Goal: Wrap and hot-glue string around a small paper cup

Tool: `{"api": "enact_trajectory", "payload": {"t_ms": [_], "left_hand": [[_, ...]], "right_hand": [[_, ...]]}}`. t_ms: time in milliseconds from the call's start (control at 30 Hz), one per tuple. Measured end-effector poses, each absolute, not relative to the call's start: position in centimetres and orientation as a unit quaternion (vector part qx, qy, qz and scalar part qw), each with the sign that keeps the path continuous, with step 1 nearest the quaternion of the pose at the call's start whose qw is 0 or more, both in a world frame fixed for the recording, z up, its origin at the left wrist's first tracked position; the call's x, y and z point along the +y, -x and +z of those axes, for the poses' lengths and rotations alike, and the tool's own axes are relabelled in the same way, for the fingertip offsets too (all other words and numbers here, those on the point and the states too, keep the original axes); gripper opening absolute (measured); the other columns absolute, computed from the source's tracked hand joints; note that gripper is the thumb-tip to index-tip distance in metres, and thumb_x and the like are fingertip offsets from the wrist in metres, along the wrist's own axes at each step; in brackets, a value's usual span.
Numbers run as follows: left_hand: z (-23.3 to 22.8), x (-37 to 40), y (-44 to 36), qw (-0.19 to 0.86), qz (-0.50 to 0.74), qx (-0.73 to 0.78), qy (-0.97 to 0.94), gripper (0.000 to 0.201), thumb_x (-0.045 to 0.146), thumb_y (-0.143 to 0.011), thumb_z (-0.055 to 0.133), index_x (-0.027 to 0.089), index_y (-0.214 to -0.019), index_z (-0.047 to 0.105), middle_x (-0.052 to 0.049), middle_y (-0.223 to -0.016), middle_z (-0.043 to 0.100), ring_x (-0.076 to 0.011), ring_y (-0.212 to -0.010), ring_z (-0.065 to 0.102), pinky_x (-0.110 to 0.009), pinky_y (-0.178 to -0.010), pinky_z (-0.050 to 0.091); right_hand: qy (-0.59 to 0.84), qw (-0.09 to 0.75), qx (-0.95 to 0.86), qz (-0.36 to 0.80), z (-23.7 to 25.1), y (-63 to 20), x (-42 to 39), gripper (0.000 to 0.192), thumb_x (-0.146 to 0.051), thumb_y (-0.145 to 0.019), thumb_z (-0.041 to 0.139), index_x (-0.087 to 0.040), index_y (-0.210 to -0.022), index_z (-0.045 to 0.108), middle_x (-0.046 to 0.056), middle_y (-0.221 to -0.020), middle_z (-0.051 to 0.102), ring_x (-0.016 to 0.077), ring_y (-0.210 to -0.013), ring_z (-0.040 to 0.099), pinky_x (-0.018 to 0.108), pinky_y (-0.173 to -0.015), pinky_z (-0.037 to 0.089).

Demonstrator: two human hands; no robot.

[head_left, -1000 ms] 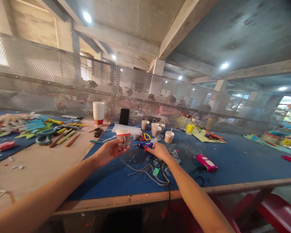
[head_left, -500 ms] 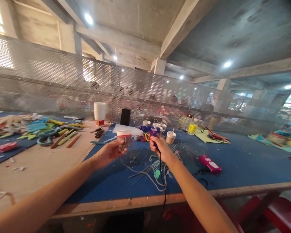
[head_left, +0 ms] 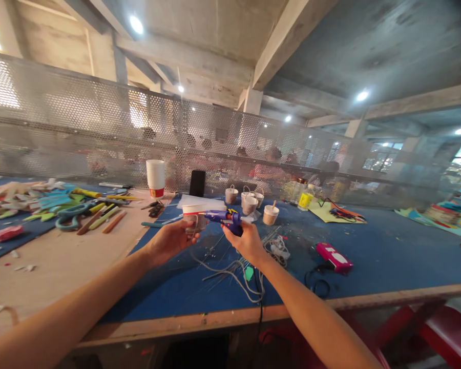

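Note:
My left hand [head_left: 172, 241] is closed around a paper cup [head_left: 192, 210] with a white top and a red band; grey cord [head_left: 215, 269] covers its lower part and trails down to the table. In my right hand [head_left: 248, 241] is a blue hot glue gun [head_left: 226, 218], its nozzle pointing left at the cup's upper side. Whether the nozzle touches the cup I cannot tell. Under my right hand lie loose cord and thin clear strands, with a small green scrap [head_left: 249, 273] among them.
Several small cord-wrapped cups [head_left: 249, 205] stand behind my right hand. A stack of paper cups [head_left: 155, 178] and a black phone [head_left: 197, 183] are at the back. Scissors [head_left: 71, 216] and colored sticks lie left. A pink box-shaped device [head_left: 334, 257] lies right. A perforated metal screen [head_left: 215, 133] borders the table.
My right hand has turned the glue gun and brought it left, so its nozzle is now by the cup. My left hand still holds the cup in nearly the same place.

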State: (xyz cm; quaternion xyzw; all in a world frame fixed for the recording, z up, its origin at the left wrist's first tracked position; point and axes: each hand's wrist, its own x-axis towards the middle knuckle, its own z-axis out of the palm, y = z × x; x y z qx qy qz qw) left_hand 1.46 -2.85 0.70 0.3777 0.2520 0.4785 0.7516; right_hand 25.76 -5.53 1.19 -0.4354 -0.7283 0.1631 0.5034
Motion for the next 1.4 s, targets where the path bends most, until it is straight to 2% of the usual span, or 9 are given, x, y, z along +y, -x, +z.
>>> {"api": "enact_trajectory", "payload": {"t_ms": [133,233,467,700,900,1233,1400], "left_hand": [[0.5,-2.7,-1.4,0.751,0.474,0.249,-0.386,0.022,0.011,-0.09,0.06,0.01,-0.109,0.072,-0.013,-0.1,0.077,-0.0172,-0.07,0.072,-0.026,-0.065,0.06],[0.3,-2.6,-1.3,0.754,0.472,0.242,-0.388,0.023,0.01,-0.09,0.059,0.011,-0.11,0.072,-0.012,-0.097,0.077,-0.0174,-0.071,0.072,-0.027,-0.066,0.06],[0.3,-2.7,-1.3,0.751,0.471,0.234,-0.399,0.016,0.01,-0.089,0.062,0.011,-0.101,0.073,-0.01,-0.091,0.076,-0.0177,-0.071,0.072,-0.027,-0.065,0.06],[0.4,-2.8,-1.5,0.743,0.47,0.242,-0.409,0.012,0.011,-0.087,0.064,0.011,-0.097,0.072,-0.01,-0.089,0.075,-0.0184,-0.071,0.072,-0.027,-0.066,0.059],[0.3,-2.7,-1.5,0.743,0.469,0.233,-0.416,0.01,0.012,-0.085,0.069,0.013,-0.094,0.072,-0.009,-0.091,0.075,-0.0185,-0.073,0.072,-0.027,-0.068,0.059],[0.5,-2.9,-1.6,0.739,0.474,0.228,-0.422,0.014,0.011,-0.085,0.069,0.014,-0.098,0.072,-0.009,-0.092,0.076,-0.0182,-0.072,0.072,-0.027,-0.066,0.059],[0.7,-3.2,-1.8,0.738,0.477,0.242,-0.412,0.012,0.009,-0.084,0.068,0.013,-0.094,0.071,-0.009,-0.088,0.075,-0.0184,-0.07,0.072,-0.027,-0.064,0.059]], "right_hand": [[0.417,0.505,-0.749,0.103,0.9,-25.6,-5.3,0.023,-0.033,-0.086,0.064,-0.018,-0.098,0.076,0.008,-0.09,0.078,0.0249,-0.086,0.074,0.031,-0.08,0.057],[0.409,0.501,-0.757,0.088,0.8,-25.6,-5.3,0.021,-0.03,-0.086,0.064,-0.019,-0.101,0.077,0.008,-0.094,0.079,0.0245,-0.089,0.075,0.032,-0.086,0.056],[0.407,0.484,-0.772,0.056,0.2,-25.8,-4.9,0.021,-0.034,-0.089,0.065,-0.021,-0.101,0.076,0.006,-0.09,0.079,0.0237,-0.086,0.075,0.031,-0.084,0.056],[0.409,0.473,-0.78,0.028,-0.2,-25.9,-4.8,0.027,-0.037,-0.091,0.064,-0.02,-0.109,0.073,0.006,-0.087,0.079,0.0236,-0.08,0.074,0.031,-0.078,0.056],[0.406,0.466,-0.786,0.007,0.0,-25.9,-4.9,0.029,-0.045,-0.092,0.063,-0.019,-0.102,0.073,0.007,-0.085,0.078,0.0241,-0.075,0.074,0.03,-0.07,0.055],[0.41,0.457,-0.788,-0.053,-0.5,-26.0,-4.5,0.036,-0.051,-0.094,0.061,-0.02,-0.11,0.071,0.008,-0.087,0.078,0.0256,-0.079,0.076,0.029,-0.07,0.054],[0.411,0.448,-0.791,-0.071,-0.3,-26.0,-4.7,0.036,-0.051,-0.095,0.06,-0.019,-0.109,0.071,0.009,-0.089,0.079,0.0259,-0.083,0.076,0.028,-0.072,0.054]]}}
